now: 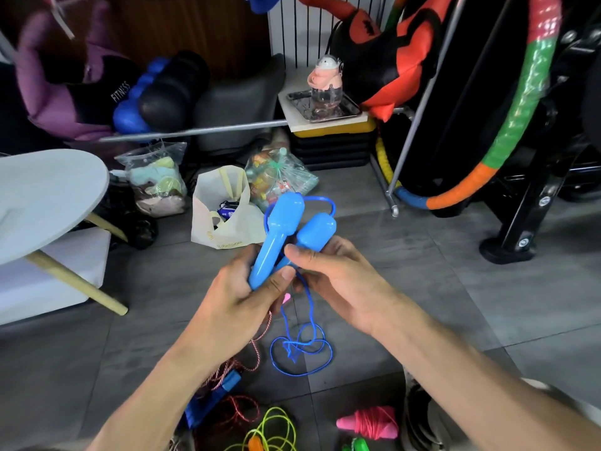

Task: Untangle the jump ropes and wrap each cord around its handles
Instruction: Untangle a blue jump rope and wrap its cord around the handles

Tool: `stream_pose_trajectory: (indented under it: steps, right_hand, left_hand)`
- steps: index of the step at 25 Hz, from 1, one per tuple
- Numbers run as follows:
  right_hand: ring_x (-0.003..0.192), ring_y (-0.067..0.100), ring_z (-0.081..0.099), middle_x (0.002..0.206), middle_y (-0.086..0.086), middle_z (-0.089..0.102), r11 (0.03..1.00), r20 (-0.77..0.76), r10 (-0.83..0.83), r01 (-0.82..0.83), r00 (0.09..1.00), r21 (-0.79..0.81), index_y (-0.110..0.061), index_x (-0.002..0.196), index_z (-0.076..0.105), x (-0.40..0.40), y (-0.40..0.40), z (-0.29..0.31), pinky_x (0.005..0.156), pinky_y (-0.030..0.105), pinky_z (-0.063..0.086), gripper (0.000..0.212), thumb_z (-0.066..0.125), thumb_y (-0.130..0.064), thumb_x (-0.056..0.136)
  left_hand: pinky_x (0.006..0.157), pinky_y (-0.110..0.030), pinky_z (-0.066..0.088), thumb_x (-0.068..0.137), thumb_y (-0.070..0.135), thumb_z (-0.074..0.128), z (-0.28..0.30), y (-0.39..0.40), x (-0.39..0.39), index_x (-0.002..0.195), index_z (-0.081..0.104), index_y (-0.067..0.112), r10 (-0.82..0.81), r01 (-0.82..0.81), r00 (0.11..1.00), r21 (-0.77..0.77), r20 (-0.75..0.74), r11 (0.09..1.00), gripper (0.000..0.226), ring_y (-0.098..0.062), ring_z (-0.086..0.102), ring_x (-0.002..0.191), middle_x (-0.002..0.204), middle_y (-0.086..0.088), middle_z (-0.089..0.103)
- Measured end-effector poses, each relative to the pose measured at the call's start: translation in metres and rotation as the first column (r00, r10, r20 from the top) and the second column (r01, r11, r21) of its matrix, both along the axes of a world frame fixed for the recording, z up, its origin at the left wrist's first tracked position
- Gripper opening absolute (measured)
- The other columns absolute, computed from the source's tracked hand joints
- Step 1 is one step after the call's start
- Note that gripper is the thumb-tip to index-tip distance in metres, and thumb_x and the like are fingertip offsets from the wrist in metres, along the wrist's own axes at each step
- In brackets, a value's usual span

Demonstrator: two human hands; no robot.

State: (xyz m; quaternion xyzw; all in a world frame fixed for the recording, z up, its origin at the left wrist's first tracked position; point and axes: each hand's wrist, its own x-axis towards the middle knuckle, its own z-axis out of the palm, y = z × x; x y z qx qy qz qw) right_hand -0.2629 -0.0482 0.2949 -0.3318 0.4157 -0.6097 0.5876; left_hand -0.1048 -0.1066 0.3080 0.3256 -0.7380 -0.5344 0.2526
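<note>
Grip: While your left hand (pixel 242 288) curls round the lower shafts of the two blue handles (pixel 279 229), thumb pressed across the near one, your right hand (pixel 335 278) closes on them from the other side, thumb on top.
Handles: held side by side, bulbous ends pointing up and away from you.
Blue cord (pixel 300 349): a short loop arcs over the handle tops; the rest hangs from between your hands and lies in loose coils on the floor just below.
Other ropes: a red-and-white twisted cord (pixel 257 349) runs under your left forearm; a yellow-green cord (pixel 276 428) lies loose at the bottom edge; a pink rope (pixel 370 421), already wound round its handles, lies beside it.
Containers: a white tote bag (pixel 224 219) stands open on the floor, small dark-blue packets inside; two clear plastic bags (pixel 156 177) sit either side of it, one with soft pastel items, the other with colourful small goods. A metal tray (pixel 325 107) on a stool carries a pink-lidded bottle.
Surface: grey floor tiles (pixel 422 271).
Room: a white round table (pixel 48 196) at left, a multicoloured hoop (pixel 520 102) at right.
Hand pose: both forearms reach forward, meeting at centre.
</note>
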Motion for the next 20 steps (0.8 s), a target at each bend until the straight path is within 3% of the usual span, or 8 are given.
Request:
stream_pose_trajectory:
  steps: [5, 10, 12, 13, 14, 15, 17, 20]
  right_hand:
    - [0.072, 0.017, 0.055, 0.087, 0.01, 0.065, 0.998, 0.008, -0.029, 0.029, 1.0, 0.06, -0.006, 0.097, 0.071, 0.003, -0.001, 0.0, 0.06, 0.029, 0.036, 0.016, 0.068, -0.014, 0.083]
    - [0.07, 0.002, 0.055, 0.088, -0.005, 0.067, 0.959, -0.404, 0.01, 0.107, 0.915, 0.264, -0.026, 0.112, 0.066, -0.024, -0.001, 0.016, 0.053, 0.015, 0.035, 0.04, 0.078, -0.012, 0.077]
    - [0.088, 0.009, 0.06, 0.097, -0.007, 0.064, 0.894, -0.675, -0.06, 0.341, 0.735, 0.291, -0.027, 0.122, 0.06, -0.052, 0.003, 0.019, 0.066, 0.015, 0.043, 0.051, 0.072, -0.003, 0.079]
    - [0.1, 0.014, 0.059, 0.103, -0.008, 0.062, 0.854, -0.847, -0.078, 0.473, 0.526, 0.215, -0.028, 0.124, 0.057, -0.064, 0.006, 0.021, 0.079, 0.021, 0.047, 0.053, 0.069, -0.003, 0.079]
    - [0.11, 0.017, 0.056, 0.113, -0.008, 0.059, 0.853, -0.942, -0.072, 0.51, 0.329, 0.113, -0.029, 0.127, 0.053, -0.069, 0.009, 0.022, 0.092, 0.03, 0.046, 0.058, 0.066, -0.003, 0.077]
    - [0.119, 0.016, 0.051, 0.125, -0.008, 0.054, 0.89, -0.96, -0.093, 0.455, 0.263, 0.039, -0.03, 0.132, 0.049, -0.069, 0.011, 0.024, 0.101, 0.034, 0.043, 0.067, 0.064, -0.001, 0.074]
    - [0.127, 0.004, 0.046, 0.137, -0.014, 0.049, 0.98, -0.863, -0.087, 0.2, 0.498, 0.017, -0.035, 0.138, 0.043, -0.058, 0.014, 0.024, 0.107, 0.027, 0.04, 0.081, 0.062, 0.009, 0.073]
    - [0.102, 0.005, 0.06, 0.112, -0.002, 0.067, 1.0, -0.521, 0.01, -0.019, 0.853, -0.012, -0.023, 0.121, 0.061, -0.032, 0.012, 0.024, 0.094, 0.027, 0.051, 0.059, 0.063, 0.018, 0.077]
  left_hand:
    - [0.04, -0.022, 0.032, 0.092, 0.029, 0.062, 0.004, 0.001, -0.002, 0.082, 0.052, 0.013, 0.027, -0.028, 0.998, 0.015, 0.06, 0.999, 0.021, -0.014, 0.039, 0.041, 0.053, -0.005, 0.056]
    - [0.039, -0.016, 0.017, 0.087, 0.036, 0.061, 0.013, -0.008, 0.005, 0.088, 0.055, 0.006, 0.032, -0.04, 0.999, 0.414, 0.027, 0.91, 0.031, -0.013, 0.026, 0.038, 0.056, -0.01, 0.048]
    - [0.042, -0.016, 0.011, 0.082, 0.038, 0.065, 0.019, -0.015, 0.014, 0.106, 0.059, 0.002, -0.024, 0.017, 1.0, 0.544, 0.005, 0.839, 0.044, -0.011, 0.024, 0.038, 0.055, -0.009, 0.044]
    - [0.043, -0.017, 0.01, 0.081, 0.037, 0.068, 0.021, -0.017, 0.018, 0.11, 0.063, 0.005, -0.076, 0.052, 0.997, 0.563, 0.018, 0.825, 0.043, -0.01, 0.023, 0.038, 0.054, -0.008, 0.044]
    - [0.044, -0.019, 0.009, 0.082, 0.037, 0.07, 0.023, -0.017, 0.02, 0.108, 0.066, 0.008, -0.123, 0.082, 0.992, 0.565, 0.034, 0.821, 0.039, -0.009, 0.023, 0.038, 0.054, -0.008, 0.045]
    - [0.044, -0.02, 0.009, 0.082, 0.037, 0.071, 0.023, -0.015, 0.021, 0.105, 0.067, 0.008, -0.165, 0.111, 0.985, 0.563, 0.045, 0.819, 0.038, -0.01, 0.024, 0.038, 0.054, -0.009, 0.045]
    - [0.043, -0.022, 0.009, 0.082, 0.04, 0.072, 0.021, -0.012, 0.02, 0.102, 0.062, 0.003, -0.22, 0.158, 0.974, 0.551, 0.047, 0.82, 0.043, -0.011, 0.025, 0.037, 0.054, -0.011, 0.048]
    - [0.042, -0.022, 0.012, 0.076, 0.047, 0.071, 0.021, -0.009, 0.018, 0.089, 0.063, 0.018, -0.247, 0.208, 0.969, 0.514, 0.007, 0.832, 0.033, -0.012, 0.025, 0.037, 0.056, -0.013, 0.05]
